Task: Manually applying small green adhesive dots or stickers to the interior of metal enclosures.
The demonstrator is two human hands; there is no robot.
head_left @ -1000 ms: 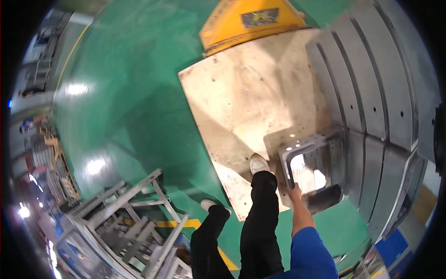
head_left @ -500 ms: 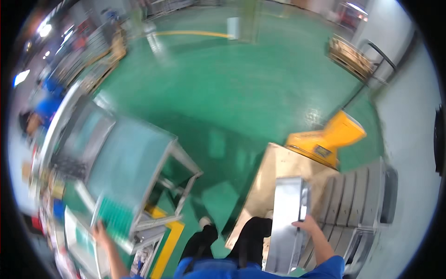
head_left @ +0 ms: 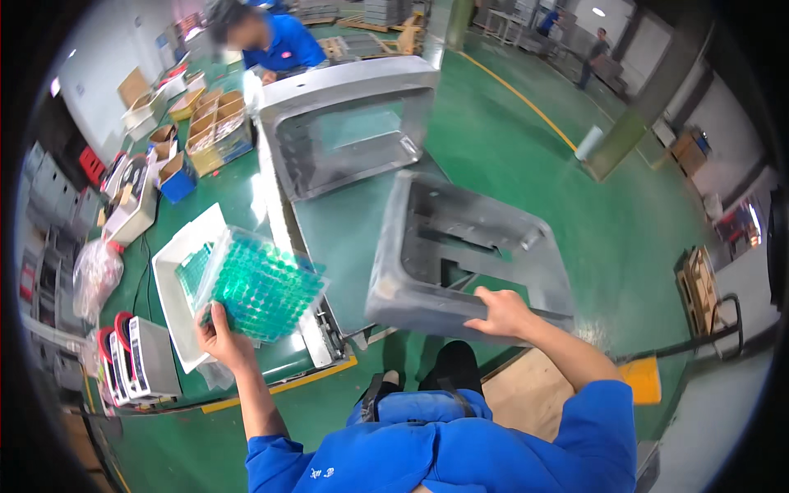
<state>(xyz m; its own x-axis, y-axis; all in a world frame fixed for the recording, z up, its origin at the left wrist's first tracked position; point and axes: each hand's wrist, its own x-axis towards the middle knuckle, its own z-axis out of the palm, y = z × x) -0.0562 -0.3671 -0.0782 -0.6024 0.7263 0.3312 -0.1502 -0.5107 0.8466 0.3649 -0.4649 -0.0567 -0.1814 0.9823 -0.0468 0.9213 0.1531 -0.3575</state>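
My left hand (head_left: 220, 335) is closed on the edge of a clear sheet of round green stickers (head_left: 267, 286), thumb on top, holding it tilted over the bench. Beneath and beside that sheet stands a white plastic tray (head_left: 164, 264) with more green sheets in it. In front of me, my right hand (head_left: 503, 315) grips the near wall of a grey rectangular metal housing (head_left: 427, 308) with a large opening, tilted in the air. A second grey housing (head_left: 353, 76) like it stands further off on the green belt surface (head_left: 341, 226).
A blue bin (head_left: 175, 179) and a divided cardboard box (head_left: 218, 123) sit on the bench's left. Close by are white devices with red handles (head_left: 140, 361). A co-worker in blue (head_left: 283, 41) leans in beyond the far housing. A wooden board (head_left: 530, 386) lies low at my right.
My view has swung left toward the bench. My right hand has lifted a grey housing from the stack area at the right and brought it before me; the green sheet is now held nearer.
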